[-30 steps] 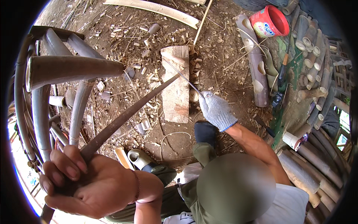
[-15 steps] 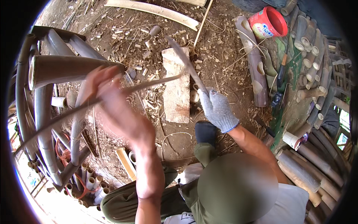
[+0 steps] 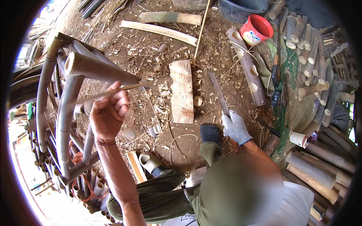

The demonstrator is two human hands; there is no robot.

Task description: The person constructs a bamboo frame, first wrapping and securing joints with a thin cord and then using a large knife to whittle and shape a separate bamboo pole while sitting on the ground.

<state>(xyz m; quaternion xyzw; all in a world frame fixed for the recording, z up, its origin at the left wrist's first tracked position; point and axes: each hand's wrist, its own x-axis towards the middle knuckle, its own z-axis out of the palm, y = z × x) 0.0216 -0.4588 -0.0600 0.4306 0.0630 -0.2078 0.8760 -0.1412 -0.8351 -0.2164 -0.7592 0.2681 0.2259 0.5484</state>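
My bare left hand [image 3: 107, 120] is raised at the left beside the bamboo frame, its fingers curled on a thin bamboo strip [image 3: 132, 86]. The strip's left end is smeared by motion. In my gloved right hand [image 3: 236, 128] is a machete [image 3: 218, 92], its long dark blade pointing away from me; the handle is hidden in the glove. Between the hands a rough wooden chopping block [image 3: 182, 94] lies on the ground, and neither the strip nor the blade touches it.
At the left stands a bamboo frame [image 3: 68, 128] with a thick pole end jutting out. Wood chips litter the dirt floor [image 3: 151, 64]. A red bucket [image 3: 260, 28], a dark tub [image 3: 241, 11] and a notched bamboo pole [image 3: 247, 69] sit far right; cut bamboo [image 3: 313, 169] is piled at the right.
My left hand has moved left with the strip, away from the block. My right hand has drawn the machete right and nearer me, off the block. The view has shifted too.
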